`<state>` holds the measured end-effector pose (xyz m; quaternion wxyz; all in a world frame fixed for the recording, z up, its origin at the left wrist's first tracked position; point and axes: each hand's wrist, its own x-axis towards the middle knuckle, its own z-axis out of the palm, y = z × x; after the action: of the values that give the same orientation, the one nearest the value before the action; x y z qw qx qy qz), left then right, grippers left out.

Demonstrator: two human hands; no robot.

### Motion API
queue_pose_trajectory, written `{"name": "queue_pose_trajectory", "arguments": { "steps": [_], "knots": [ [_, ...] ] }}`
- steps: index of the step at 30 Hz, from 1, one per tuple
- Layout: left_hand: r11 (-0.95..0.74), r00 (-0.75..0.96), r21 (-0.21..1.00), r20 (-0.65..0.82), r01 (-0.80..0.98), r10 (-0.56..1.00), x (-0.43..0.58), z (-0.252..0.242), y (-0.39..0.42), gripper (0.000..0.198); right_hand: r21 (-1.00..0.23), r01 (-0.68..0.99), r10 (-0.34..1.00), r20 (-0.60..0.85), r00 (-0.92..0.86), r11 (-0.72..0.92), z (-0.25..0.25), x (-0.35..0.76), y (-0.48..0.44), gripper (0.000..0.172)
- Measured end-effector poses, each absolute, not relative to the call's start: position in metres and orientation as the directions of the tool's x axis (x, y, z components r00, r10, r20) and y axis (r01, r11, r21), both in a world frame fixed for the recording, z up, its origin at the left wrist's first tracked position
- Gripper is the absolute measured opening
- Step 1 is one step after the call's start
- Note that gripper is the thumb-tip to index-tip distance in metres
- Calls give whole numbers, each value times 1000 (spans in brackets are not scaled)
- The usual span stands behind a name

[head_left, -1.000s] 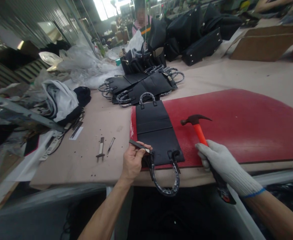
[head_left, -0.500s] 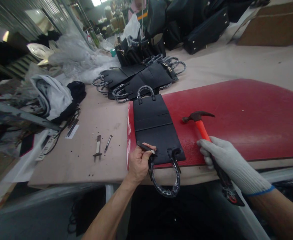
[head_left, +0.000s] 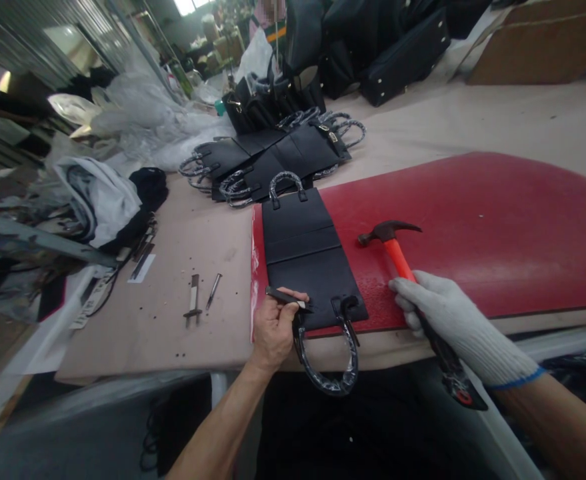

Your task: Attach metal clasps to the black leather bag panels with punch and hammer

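Observation:
A flat black leather bag panel (head_left: pixel 305 243) lies on the left end of a red mat (head_left: pixel 447 207). It bears a plastic-wrapped handle at each end; the near handle (head_left: pixel 330 385) hangs past the table edge. My bare left hand (head_left: pixel 274 327) is closed around a dark metal punch (head_left: pixel 283 297), held slanted with its tip low over the panel beside the near handle's base. Whether the tip touches the leather I cannot tell. My gloved right hand (head_left: pixel 430 303) grips a claw hammer (head_left: pixel 393 233) by its orange and black handle, its head above the mat, right of the panel.
Left of the mat lie a two-pronged punch (head_left: pixel 193 301) and a thin metal punch (head_left: pixel 214 291). Behind the panel are stacked similar black panels (head_left: pixel 283 157), then black bags (head_left: pixel 407 57). Clear plastic (head_left: pixel 143 113) and a white cloth (head_left: pixel 97 200) pile up at left.
The whole view shifts slightly left. The punch in my left hand tilts a little flatter; my right hand keeps the hammer in nearly the same place.

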<state>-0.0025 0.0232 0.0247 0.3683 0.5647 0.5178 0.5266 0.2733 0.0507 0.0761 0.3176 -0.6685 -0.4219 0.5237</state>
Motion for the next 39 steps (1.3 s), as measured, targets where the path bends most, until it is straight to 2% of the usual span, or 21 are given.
{"name": "queue_pose_trajectory", "arguments": {
  "steps": [28, 39],
  "knots": [
    [-172, -67, 963, 190, 210, 980, -1, 24, 24, 13, -869, 243, 902, -424, 83, -431, 77, 274, 50, 28],
    [-217, -59, 936, 242, 276, 969, -1, 21, 23, 12, -863, 226, 892, -446, 79, -452, 77, 275, 49, 29]
  ]
}}
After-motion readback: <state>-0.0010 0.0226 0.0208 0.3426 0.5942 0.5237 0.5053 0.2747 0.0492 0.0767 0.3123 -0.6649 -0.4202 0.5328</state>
